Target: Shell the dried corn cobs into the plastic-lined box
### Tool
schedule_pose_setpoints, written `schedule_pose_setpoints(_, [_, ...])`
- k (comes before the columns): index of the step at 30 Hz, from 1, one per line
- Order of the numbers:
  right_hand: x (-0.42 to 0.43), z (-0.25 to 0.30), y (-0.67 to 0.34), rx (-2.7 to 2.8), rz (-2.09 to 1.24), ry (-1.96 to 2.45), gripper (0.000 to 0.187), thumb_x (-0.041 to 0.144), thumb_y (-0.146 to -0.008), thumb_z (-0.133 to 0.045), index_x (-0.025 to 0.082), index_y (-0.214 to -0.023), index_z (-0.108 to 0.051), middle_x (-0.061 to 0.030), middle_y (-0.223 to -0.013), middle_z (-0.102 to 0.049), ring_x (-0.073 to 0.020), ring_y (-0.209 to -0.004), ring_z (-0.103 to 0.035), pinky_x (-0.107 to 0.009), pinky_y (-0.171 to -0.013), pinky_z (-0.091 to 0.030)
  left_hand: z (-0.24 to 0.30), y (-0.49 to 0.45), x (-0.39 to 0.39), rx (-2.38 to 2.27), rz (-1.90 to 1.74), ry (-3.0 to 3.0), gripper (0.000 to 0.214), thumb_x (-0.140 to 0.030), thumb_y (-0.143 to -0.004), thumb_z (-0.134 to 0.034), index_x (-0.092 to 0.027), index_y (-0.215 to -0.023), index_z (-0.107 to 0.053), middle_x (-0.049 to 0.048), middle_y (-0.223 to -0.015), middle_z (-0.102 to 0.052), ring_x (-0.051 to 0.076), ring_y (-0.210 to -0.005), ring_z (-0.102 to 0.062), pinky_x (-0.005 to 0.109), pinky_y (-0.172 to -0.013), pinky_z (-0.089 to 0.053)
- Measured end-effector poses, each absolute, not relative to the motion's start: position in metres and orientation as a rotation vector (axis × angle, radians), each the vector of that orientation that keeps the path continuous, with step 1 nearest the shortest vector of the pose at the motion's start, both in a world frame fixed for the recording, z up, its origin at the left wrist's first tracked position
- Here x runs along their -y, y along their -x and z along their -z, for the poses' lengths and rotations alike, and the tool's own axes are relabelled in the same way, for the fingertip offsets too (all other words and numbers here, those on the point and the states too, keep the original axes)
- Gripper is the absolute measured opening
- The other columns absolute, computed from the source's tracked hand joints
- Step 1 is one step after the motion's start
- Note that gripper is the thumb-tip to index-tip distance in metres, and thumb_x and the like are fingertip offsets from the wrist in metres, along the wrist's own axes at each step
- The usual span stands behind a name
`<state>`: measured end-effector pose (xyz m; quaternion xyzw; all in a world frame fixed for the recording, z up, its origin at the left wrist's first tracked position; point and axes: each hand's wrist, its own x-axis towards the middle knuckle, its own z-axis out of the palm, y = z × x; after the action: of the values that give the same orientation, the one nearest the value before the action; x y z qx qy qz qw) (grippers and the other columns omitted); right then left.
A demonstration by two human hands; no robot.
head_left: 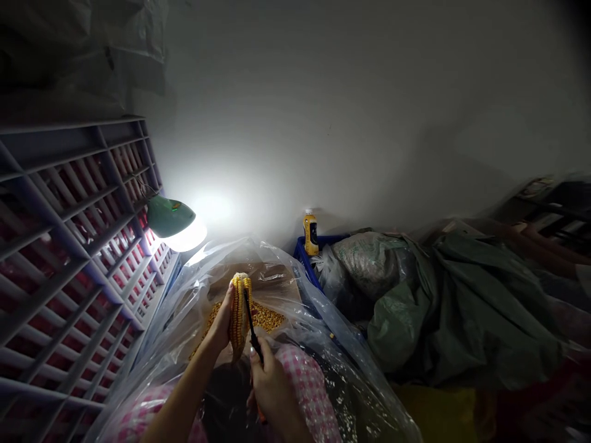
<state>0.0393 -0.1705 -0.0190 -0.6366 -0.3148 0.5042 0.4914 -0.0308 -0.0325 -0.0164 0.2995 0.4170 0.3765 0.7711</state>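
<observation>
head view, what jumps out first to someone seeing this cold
The glowing lamp at left, clipped by the slatted crates, lights the wall. Low in the middle, the left hand holds a yellow corn cob upright while the right hand sets a dark tool against it, over loose kernels in a plastic-lined box.

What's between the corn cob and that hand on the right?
In the head view, a thin dark tool spans it: the right hand grips its lower end, its tip against the corn cob.
</observation>
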Motion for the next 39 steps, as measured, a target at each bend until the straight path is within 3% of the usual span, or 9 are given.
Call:
schedule_pose_setpoints(3, [0.171,0.009,-0.040,0.888,-1.079,1.684,0.053,0.046,-0.079,-0.049,0.032,-0.131,-0.045,-0.0053,-0.091,-0.067,-0.0219,-0.066,-0.061,-0.032,-0.055,-0.047,0.018,0.029,0.033,-0.900,-0.835,-0.634,0.054,-0.064,-0.073,-0.052,-0.017,-0.097,-0.060,0.0026,-0.061,-0.062,0.017,-0.052,-0.060,0.025,-0.045,-0.044])
schedule_pose_setpoints(8, [0.168,0.006,-0.040,1.029,-0.929,1.723,0.046,0.040,-0.082,-0.046,0.026,-0.125,-0.054,-0.0104,-0.097,-0.067,-0.0233,-0.078,-0.062,-0.032,-0.068,-0.047,0.027,0.027,0.032,-1.017,-0.796,-0.646,0.063,-0.072,-0.069,-0.046,-0.014,-0.089,-0.062,0.0026,-0.055,-0.058,0.017,-0.043,-0.053,0.028,-0.042,-0.042])
schedule_pose_setpoints(11, [0.157,0.014,-0.035,0.973,-1.024,1.689,0.048,0.041,-0.083,-0.046,0.026,-0.129,-0.050,-0.0061,-0.076,-0.065,-0.0166,-0.058,-0.058,-0.028,-0.057,-0.047,0.033,0.028,0.029,-1.141,-0.860,-0.749,0.061,-0.072,-0.067,-0.048,-0.014,-0.078,-0.061,0.0016,-0.051,-0.055,0.017,-0.044,-0.052,0.028,-0.044,-0.042])
schedule_pose_setpoints(16, [0.136,0.018,-0.030,0.712,-1.394,1.605,0.058,0.043,-0.088,-0.033,0.020,-0.142,-0.025,0.0083,-0.046,-0.039,-0.0080,-0.028,-0.035,-0.022,-0.033,-0.038,0.042,0.030,0.024,-1.266,-0.934,-0.907,0.059,-0.071,-0.066,-0.049,-0.013,-0.070,-0.059,0.0011,-0.052,-0.055,0.017,-0.050,-0.052,0.027,-0.050,-0.041])
schedule_pose_setpoints(18, [0.134,0.016,-0.032,0.779,-1.334,1.625,0.057,0.041,-0.088,-0.037,0.019,-0.140,-0.031,0.0079,-0.046,-0.040,-0.0076,-0.030,-0.036,-0.022,-0.036,-0.039,0.044,0.031,0.022,-1.279,-0.932,-0.908,0.058,-0.070,-0.067,-0.049,-0.014,-0.069,-0.059,0.0009,-0.052,-0.054,0.017,-0.050,-0.052,0.027,-0.051,-0.041])
schedule_pose_setpoints(22, [0.132,0.012,-0.035,1.046,-0.948,1.684,0.043,0.032,-0.083,-0.048,0.021,-0.124,-0.055,-0.0022,-0.063,-0.057,-0.0106,-0.049,-0.050,-0.024,-0.054,-0.046,0.041,0.032,0.021,-1.300,-0.947,-0.905,0.054,-0.067,-0.071,-0.048,-0.014,-0.070,-0.059,0.0014,-0.053,-0.055,0.018,-0.051,-0.052,0.027,-0.051,-0.041])
schedule_pose_setpoints(28, [0.116,0.007,-0.042,0.722,-1.606,1.534,0.057,0.036,-0.090,-0.030,0.022,-0.144,-0.017,0.0093,-0.042,-0.041,-0.0079,-0.028,-0.035,-0.021,-0.035,-0.037,0.034,0.037,0.020,-1.420,-1.001,-0.914,0.046,-0.057,-0.077,-0.047,-0.015,-0.066,-0.058,0.0023,-0.055,-0.056,0.017,-0.051,-0.051,0.026,-0.052,-0.039])
schedule_pose_setpoints(34, [0.102,0.000,-0.058,0.905,-1.275,1.685,0.047,0.031,-0.082,-0.052,0.022,-0.128,-0.051,0.0060,-0.043,-0.048,-0.0080,-0.031,-0.037,-0.023,-0.043,-0.040,0.045,0.029,0.033,-1.290,-0.960,-0.901,0.051,-0.065,-0.071,-0.049,-0.016,-0.062,-0.057,0.0016,-0.049,-0.053,0.015,-0.043,-0.048,0.026,-0.044,-0.037])
schedule_pose_setpoints(39, [0.084,-0.013,-0.069,0.727,-1.391,1.615,0.051,0.031,-0.092,-0.028,0.019,-0.141,-0.025,0.0081,-0.044,-0.042,-0.0083,-0.031,-0.039,-0.021,-0.038,-0.038,0.052,0.021,0.038,-1.068,-0.777,-0.802,0.057,-0.073,-0.067,-0.046,-0.017,-0.065,-0.057,0.0006,-0.045,-0.051,0.015,-0.039,-0.048,0.027,-0.042,-0.038])
